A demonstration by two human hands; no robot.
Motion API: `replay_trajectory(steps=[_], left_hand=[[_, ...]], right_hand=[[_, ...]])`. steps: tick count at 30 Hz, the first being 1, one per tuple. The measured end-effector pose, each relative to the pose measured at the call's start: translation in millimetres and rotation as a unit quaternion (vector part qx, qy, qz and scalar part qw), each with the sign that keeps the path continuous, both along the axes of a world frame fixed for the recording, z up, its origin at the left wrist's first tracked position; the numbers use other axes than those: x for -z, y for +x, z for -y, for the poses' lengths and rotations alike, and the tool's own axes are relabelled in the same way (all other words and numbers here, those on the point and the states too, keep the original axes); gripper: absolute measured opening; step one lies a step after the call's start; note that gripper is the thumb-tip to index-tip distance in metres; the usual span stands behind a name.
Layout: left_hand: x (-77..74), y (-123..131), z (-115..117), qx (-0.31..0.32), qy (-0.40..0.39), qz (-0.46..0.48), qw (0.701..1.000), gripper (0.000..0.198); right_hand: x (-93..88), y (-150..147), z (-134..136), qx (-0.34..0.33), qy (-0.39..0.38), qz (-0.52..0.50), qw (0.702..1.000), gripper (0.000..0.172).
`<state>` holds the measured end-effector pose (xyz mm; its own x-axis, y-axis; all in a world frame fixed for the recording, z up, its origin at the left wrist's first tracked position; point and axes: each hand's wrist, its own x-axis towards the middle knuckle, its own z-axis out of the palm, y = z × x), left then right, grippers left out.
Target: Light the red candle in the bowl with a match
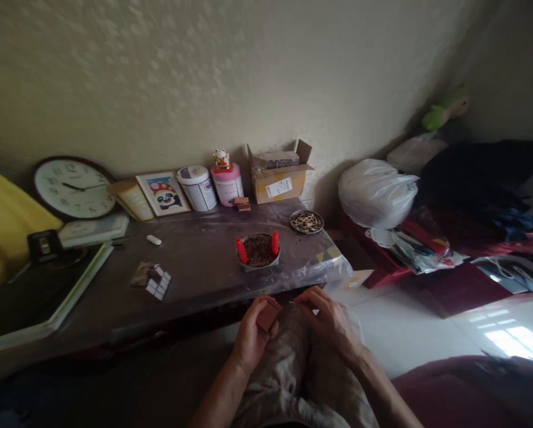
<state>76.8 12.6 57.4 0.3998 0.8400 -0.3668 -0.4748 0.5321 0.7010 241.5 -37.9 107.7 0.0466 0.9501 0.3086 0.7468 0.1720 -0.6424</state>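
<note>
My left hand [253, 333] is closed around a small brown matchbox [267, 315], held above my knee. My right hand [326, 315] is beside it, fingers pinched on a thin matchstick [292, 302] whose tip points at the box. Just beyond my hands, near the table's front edge, stands a round metal bowl [258, 251] of dark material with two red candles [241, 251] stuck upright at its sides. A second metal dish [307, 222] holding several matchsticks sits further back to the right.
The low table [204, 261] is covered in plastic film. A wall clock [74, 188], a panda picture [163, 192], two canisters [198, 188], an open cardboard box [278, 173] and books [47, 285] line its back and left. A white bag [376, 191] and clutter lie right.
</note>
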Motion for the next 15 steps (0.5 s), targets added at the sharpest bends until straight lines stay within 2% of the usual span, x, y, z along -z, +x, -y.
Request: replay_trajectory(steps=[3,7,12,15], left_hand=[[5.3,-1.4,-1.2,-0.019,0.004,-0.037,0.999,0.015],[7.9,-2.3,-1.8,-0.033,0.002,-0.078,0.996,0.015],[5.5,2.4,-1.2,-0.044,0.006,-0.078,0.996,0.020],[5.0,6.2,-1.2,-0.047,-0.002,-0.071,0.996,0.024]], right_hand=[[-3.1,-4.0,2.6,-0.013,0.019,0.010,1.000,0.020],[1.4,-9.5,5.1,-0.042,0.037,0.047,0.997,0.022],[6.9,-18.6,7.0,-0.061,0.040,0.111,0.991,0.020],[8.3,-22.5,7.1,-0.065,0.049,0.116,0.990,0.020]])
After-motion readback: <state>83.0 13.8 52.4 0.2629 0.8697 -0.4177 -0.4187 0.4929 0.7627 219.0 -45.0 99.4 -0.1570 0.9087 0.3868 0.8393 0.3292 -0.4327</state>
